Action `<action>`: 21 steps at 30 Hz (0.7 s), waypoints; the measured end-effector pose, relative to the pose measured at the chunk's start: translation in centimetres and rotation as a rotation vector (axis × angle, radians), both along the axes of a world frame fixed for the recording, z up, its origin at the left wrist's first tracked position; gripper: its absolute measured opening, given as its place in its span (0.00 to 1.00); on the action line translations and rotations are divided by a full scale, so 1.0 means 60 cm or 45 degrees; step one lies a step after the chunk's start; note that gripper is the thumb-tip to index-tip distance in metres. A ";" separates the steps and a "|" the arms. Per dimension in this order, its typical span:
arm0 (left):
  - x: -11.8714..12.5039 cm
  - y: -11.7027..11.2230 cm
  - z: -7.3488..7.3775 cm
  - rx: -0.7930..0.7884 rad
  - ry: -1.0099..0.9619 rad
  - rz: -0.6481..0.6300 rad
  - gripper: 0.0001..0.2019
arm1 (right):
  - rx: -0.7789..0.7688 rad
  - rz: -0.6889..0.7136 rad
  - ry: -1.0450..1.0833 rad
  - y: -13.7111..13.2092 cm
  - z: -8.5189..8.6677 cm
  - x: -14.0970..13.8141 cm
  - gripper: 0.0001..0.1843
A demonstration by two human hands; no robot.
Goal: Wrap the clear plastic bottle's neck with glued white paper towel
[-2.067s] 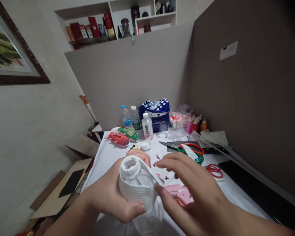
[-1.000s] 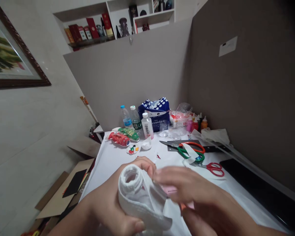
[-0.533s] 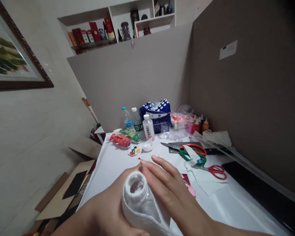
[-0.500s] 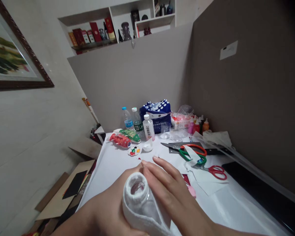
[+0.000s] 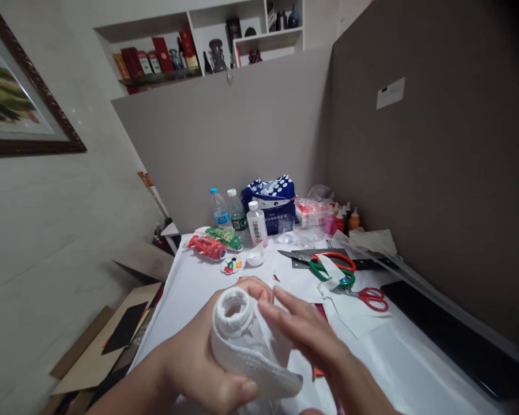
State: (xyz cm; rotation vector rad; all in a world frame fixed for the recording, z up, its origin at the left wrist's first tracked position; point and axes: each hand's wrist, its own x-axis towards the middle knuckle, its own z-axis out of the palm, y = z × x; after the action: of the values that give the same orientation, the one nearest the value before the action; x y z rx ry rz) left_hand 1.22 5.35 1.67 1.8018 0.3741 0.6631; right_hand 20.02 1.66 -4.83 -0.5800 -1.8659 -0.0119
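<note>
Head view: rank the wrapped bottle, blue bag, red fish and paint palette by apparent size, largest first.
1. Wrapped bottle, its nearness to the camera enlarging it
2. Blue bag
3. Red fish
4. Paint palette

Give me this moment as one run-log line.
left grip: holding wrapped bottle | right grip: at white wrap | white wrap: corner sticking out | wrapped bottle: uncapped
</note>
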 end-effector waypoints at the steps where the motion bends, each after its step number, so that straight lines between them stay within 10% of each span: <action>1: -0.001 -0.001 0.001 0.005 -0.014 0.009 0.26 | -0.018 0.002 -0.021 0.002 -0.005 -0.004 0.31; 7: -0.010 0.001 -0.010 0.018 -0.003 0.025 0.30 | 0.126 0.000 0.033 -0.001 -0.030 -0.008 0.15; 21: -0.002 -0.014 -0.010 -0.144 0.025 0.064 0.26 | -0.335 0.293 0.148 -0.019 0.085 -0.006 0.17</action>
State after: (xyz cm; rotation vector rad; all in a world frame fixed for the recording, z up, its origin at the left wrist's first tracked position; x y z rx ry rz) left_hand 1.08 4.50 1.08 1.6970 0.4628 0.6472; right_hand 19.64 0.52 0.27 -0.5290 -1.8223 0.4156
